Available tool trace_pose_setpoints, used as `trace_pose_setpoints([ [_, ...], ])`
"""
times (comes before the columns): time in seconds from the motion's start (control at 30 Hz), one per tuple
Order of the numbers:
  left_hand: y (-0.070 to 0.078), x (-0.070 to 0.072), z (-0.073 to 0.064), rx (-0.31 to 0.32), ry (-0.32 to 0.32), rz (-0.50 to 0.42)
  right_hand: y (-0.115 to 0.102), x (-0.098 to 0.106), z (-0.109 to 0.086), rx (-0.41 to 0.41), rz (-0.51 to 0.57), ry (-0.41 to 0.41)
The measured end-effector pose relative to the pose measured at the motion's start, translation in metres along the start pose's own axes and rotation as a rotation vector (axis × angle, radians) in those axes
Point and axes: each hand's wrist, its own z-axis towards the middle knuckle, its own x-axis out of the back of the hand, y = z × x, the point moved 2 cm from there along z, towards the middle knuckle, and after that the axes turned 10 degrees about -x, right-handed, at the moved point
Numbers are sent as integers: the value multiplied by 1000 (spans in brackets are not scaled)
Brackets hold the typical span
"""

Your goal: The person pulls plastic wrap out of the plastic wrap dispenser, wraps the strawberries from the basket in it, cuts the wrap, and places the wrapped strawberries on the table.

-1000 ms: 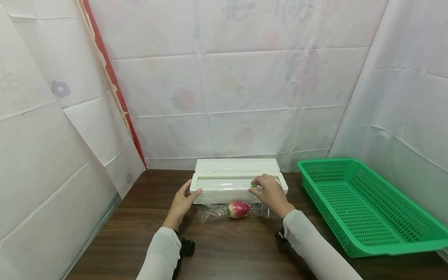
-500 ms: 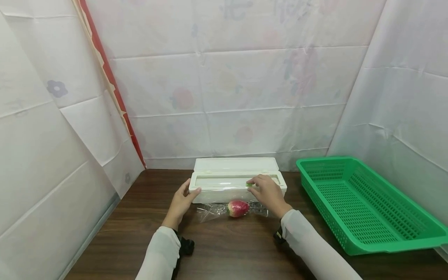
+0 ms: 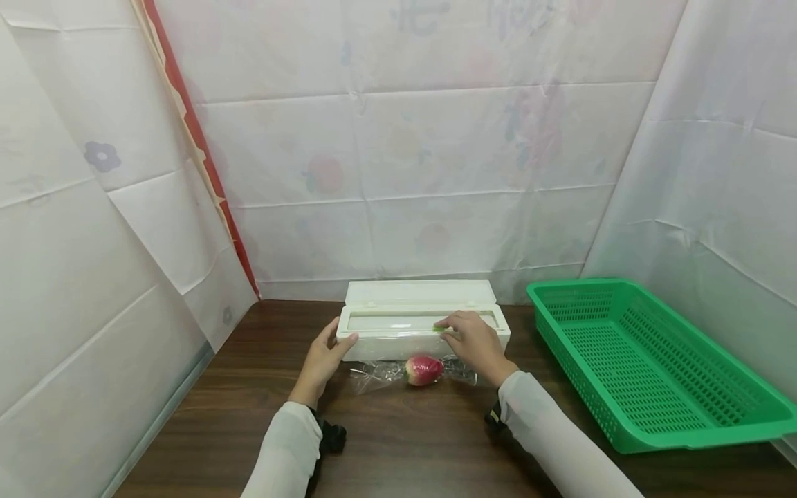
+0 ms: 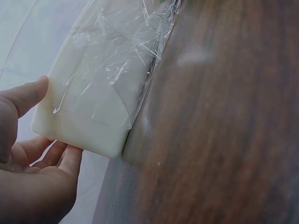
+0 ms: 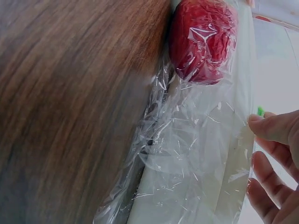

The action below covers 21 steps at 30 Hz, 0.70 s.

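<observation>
A white cling film dispenser point(image 3: 398, 346) stands on the table with its lid point(image 3: 420, 292) tipped back. My left hand point(image 3: 322, 356) grips its left end, thumb on the front edge and fingers at the end face, as the left wrist view shows. At the dispenser's top edge, right of the middle, my right hand point(image 3: 478, 346) pinches a small green slide cutter point(image 3: 438, 328), mostly hidden by the fingers. Clear film point(image 5: 187, 149) hangs down the dispenser's front. In front of it lies a red fruit with a pale yellow end point(image 3: 425, 371), covered in film.
A green perforated plastic basket point(image 3: 647, 373) stands to the right on the dark wood table point(image 3: 411, 443). White patterned sheeting point(image 3: 398, 152) closes off the back and both sides. Black straps with cameras point(image 3: 333, 438) sit at the wrists.
My right hand has slid a short way left along the dispenser's top edge with the green slide cutter. The left hand and the fruit stay about where they were.
</observation>
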Motion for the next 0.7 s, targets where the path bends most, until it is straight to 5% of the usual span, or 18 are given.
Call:
trace_pose_setpoints([
  [0.7,-3,-1,1,-3,4,7,-1,0,2,54,-29,-8],
])
